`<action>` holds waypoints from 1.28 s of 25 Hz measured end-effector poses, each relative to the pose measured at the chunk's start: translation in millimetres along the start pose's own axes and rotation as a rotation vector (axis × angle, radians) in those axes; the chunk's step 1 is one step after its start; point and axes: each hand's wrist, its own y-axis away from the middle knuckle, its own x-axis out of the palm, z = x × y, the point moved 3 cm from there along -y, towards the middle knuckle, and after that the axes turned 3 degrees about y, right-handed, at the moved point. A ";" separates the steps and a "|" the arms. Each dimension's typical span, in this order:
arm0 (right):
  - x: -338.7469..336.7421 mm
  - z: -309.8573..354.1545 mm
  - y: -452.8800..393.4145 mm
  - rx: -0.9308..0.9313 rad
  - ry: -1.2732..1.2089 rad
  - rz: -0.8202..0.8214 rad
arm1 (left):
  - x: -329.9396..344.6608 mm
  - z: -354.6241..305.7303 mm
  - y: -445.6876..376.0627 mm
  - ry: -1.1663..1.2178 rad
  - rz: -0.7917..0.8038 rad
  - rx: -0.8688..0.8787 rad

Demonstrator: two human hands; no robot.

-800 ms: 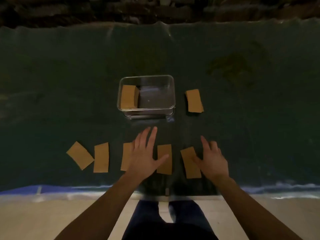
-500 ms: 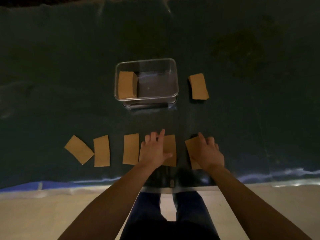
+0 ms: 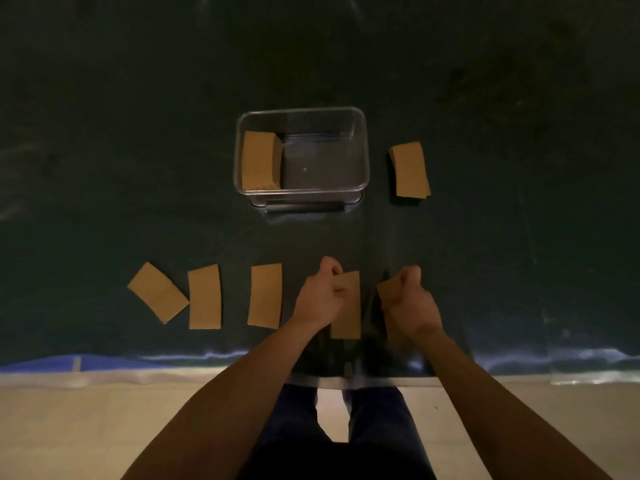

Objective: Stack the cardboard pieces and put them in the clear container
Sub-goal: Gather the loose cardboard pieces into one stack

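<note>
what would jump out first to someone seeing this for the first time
Two bare hands low in the middle, left hand and right hand, each pinching a cardboard piece off the dark mat. Beyond them sits the clear container with a cardboard stack against its left wall.

A dark green cloth [image 3: 519, 237] covers most of the scene, reaching from the far edge almost to the near side, with faint darker blotches toward its far right and pale creases along its left side. Its near border ends in a blue, shiny strip [image 3: 52, 363] that runs from left to right, brightest at the left. Nearer than that strip lies a pale beige floor [image 3: 104, 427], and in the near centre stand two legs in dark blue trousers [image 3: 298, 420] with a narrow gap of floor showing between them.
</note>
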 end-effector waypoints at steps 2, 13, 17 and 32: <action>2.2 7.6 0.3 0.004 -0.118 0.061 | -19.3 7.4 0.6 0.204 0.064 -0.050; 29.9 64.7 12.5 0.023 -0.751 0.304 | -109.4 92.6 9.4 -0.229 0.016 -0.214; 34.2 66.1 20.5 0.027 -0.772 0.313 | -100.0 85.6 10.1 -0.318 -0.076 -0.154; 63.3 100.1 35.3 0.032 -0.769 0.325 | -191.8 166.2 26.2 -0.328 -0.034 -0.293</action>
